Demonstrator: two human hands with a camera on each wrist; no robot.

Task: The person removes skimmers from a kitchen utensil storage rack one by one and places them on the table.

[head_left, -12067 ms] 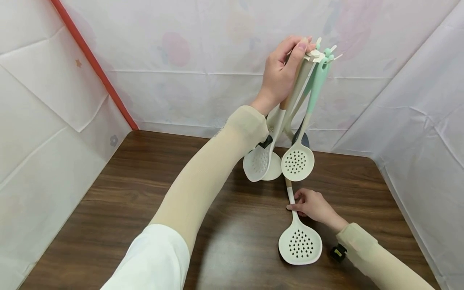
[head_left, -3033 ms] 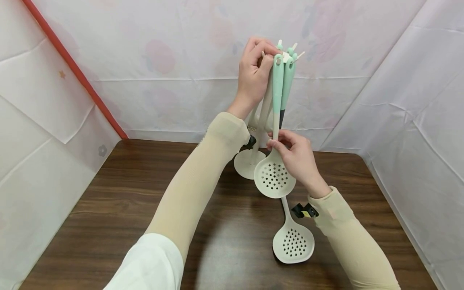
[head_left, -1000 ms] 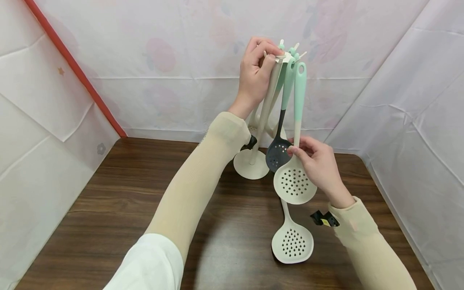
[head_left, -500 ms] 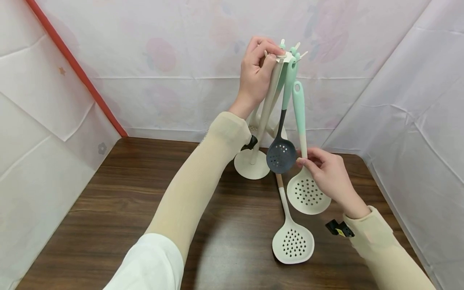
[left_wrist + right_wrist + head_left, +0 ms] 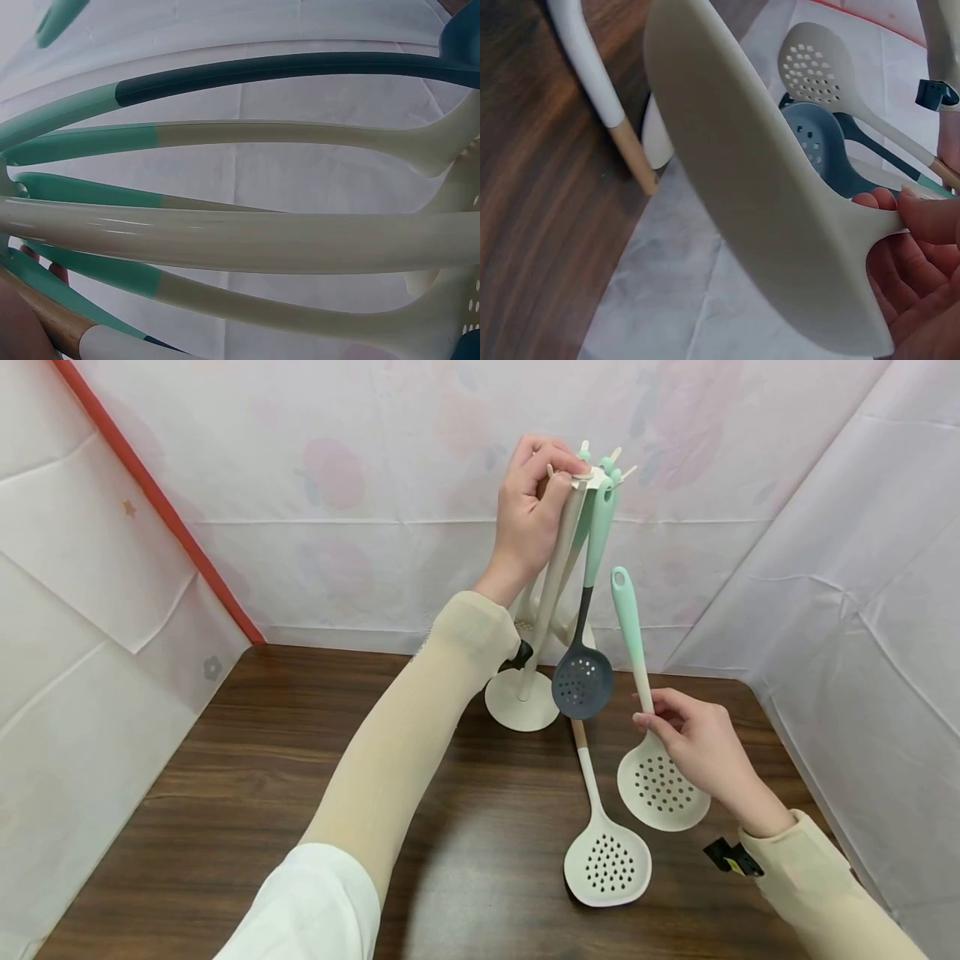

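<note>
Now, from the head view, our right hand (image 5: 693, 747) pinches the mint-handled cream slotted skimmer (image 5: 663, 781), lifted off the cream utensil stand (image 5: 522, 702) and lowered right of it; our left hand (image 5: 531, 514) grips its top. Right wrist: fingers (image 5: 922, 225) clasp the skimmer's neck.

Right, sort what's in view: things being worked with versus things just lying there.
In hand:
- mint-handled cream skimmer, pinched by the right hand
- utensil stand, top gripped by the left hand
- dark skimmer hanging on it

Lying about:
- wood-handled white skimmer on the table

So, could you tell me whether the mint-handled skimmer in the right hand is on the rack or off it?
Off: the right hand holds the skimmer clear of the rack.
</note>
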